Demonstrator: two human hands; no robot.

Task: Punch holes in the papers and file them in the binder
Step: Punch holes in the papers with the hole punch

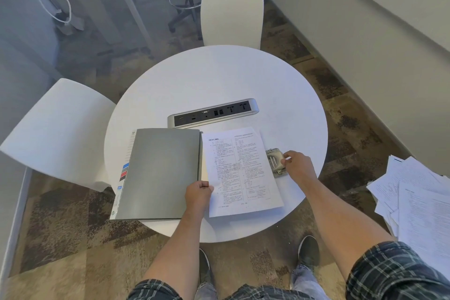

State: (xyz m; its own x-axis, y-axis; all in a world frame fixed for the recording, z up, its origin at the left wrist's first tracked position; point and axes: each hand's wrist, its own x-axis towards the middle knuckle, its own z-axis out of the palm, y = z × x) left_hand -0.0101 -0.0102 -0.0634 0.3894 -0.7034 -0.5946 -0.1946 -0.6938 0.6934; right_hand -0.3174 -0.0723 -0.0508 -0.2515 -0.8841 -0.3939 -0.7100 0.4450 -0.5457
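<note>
Grey binder (158,173): closed, lying flat on the left half of the tabletop, coloured index tabs poking out of its left edge.
Paper (241,170): printed sheet lying just right of the binder, slightly skewed, its right edge tucked at the hole punch.
Hole punch (275,161): small metal one, sitting at the right side of the sheet, partly covered by the fingers.
Left grip (198,193): left hand curled around the sheet's lower left edge, right where paper and binder meet, thumb on top, so it's pinching the paper.
Right grip (298,165): right hand on the far side of the punch, fingers curled onto it, holding it against the paper's edge.
Tabletop (219,80): round, white, with a silver power and data socket strip (213,112) just behind the binder and paper.
Room: two white chairs (232,14) pulled up to the table, patchy brown carpet, a dark stool further back.
Loose papers (418,202): messy stack off to the right, well apart from the table; can't tell what it rests on.
</note>
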